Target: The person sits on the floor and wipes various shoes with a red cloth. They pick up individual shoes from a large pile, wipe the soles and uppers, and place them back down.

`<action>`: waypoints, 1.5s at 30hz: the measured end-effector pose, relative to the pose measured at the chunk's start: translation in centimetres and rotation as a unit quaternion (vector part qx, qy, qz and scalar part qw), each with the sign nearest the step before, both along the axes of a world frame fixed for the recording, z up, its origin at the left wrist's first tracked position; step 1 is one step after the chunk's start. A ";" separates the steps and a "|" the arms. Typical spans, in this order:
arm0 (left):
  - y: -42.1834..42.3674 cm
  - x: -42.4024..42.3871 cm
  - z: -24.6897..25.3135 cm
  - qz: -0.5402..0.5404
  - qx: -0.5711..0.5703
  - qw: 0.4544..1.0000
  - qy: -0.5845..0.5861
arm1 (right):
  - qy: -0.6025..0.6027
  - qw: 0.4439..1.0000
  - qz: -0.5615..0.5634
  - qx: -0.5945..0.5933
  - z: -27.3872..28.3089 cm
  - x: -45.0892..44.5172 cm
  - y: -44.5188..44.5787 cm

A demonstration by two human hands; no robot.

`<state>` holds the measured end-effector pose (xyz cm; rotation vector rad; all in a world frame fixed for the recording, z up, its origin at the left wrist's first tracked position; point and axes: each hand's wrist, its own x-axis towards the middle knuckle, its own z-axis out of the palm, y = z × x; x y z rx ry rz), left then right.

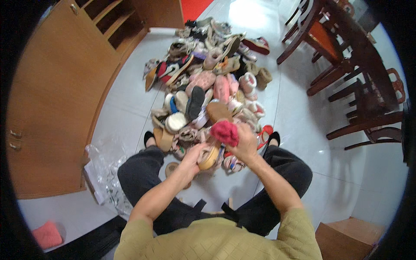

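My left hand (pixel 194 156) grips a shoe with a tan sole (pixel 209 160) by its heel end, low over the near edge of a heap of shoes. The shoe points away from me, and its brown front sole (pixel 219 112) faces up. A crumpled crimson cloth (pixel 225 132) lies against the shoe's middle, held in my right hand (pixel 244 141). Around them are a dark-soled shoe (pixel 195 103), a white-soled shoe (pixel 175 122), a red strappy sandal (pixel 266 131) and pink fluffy slippers (pixel 221 88).
A wooden cabinet (pixel 61 97) stands at the left, with clear plastic wrapping (pixel 112 172) beside it. Dark wooden chairs (pixel 325 42) and a table stand at the right. A pink cloth (pixel 47 234) lies at lower left, and a brown box (pixel 347 239) at lower right.
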<state>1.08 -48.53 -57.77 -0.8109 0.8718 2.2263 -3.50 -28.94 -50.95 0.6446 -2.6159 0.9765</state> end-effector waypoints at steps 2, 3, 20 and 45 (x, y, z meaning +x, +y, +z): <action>-0.2 -0.1 -0.2 0.017 0.018 1.000 0.000 | 0.014 1.000 -0.002 0.007 0.1 -0.3 0.0; 0.2 0.0 0.5 0.036 0.011 0.999 -0.002 | -0.023 1.000 -0.021 0.000 0.2 -0.5 0.1; -1.6 -0.3 2.3 0.042 -0.025 0.995 -0.086 | -0.120 0.963 0.220 -0.101 2.4 5.9 -2.2; 0.9 0.7 6.1 0.013 -0.008 1.000 0.024 | -0.121 0.984 0.005 -0.128 4.2 -0.8 2.1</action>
